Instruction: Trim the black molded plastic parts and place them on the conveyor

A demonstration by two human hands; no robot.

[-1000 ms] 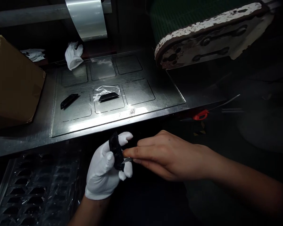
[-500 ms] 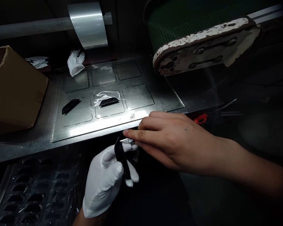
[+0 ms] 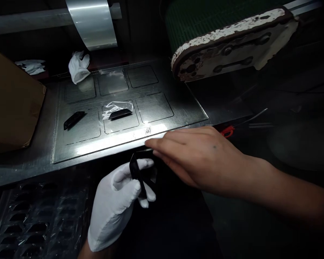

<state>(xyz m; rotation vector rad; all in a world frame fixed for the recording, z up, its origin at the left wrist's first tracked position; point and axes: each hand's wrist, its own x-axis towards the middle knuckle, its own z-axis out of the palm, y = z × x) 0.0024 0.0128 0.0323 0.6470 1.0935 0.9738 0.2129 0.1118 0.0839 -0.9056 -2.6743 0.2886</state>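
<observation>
The person's left hand [image 3: 116, 201], in a white glove, grasps a slim black part [image 3: 135, 168] between thumb and fingers, holding it on end and slightly tilted just off the near edge of a metal bench [image 3: 40, 138]. The bare right hand [image 3: 190, 153] has thumb and forefinger pinched together on a small blade [image 3: 148, 149], seen almost edge-on and hard to make out, close above the part's upper end. Past the right wrist is a red object [image 3: 227, 131] with its shape partly hidden. On the bench lies a flat plate [image 3: 178, 106] marked with six rounded squares; a second black part [image 3: 74, 120] rests on its left side, and a third [image 3: 120, 114] near its middle, against crumpled clear film [image 3: 116, 106]. A loose white glove [image 3: 79, 68] sits at the plate's back left corner. A cardboard box [image 3: 12, 104] stands at the far left. Behind, a shiny roll [image 3: 93, 25] hangs on a bar [image 3: 29, 22]. Upper right is a green ribbed machine [image 3: 205, 25] with a chipped white rim. Lower left, dim rows of dark pieces fill a plastic-covered tray [image 3: 2, 205].
</observation>
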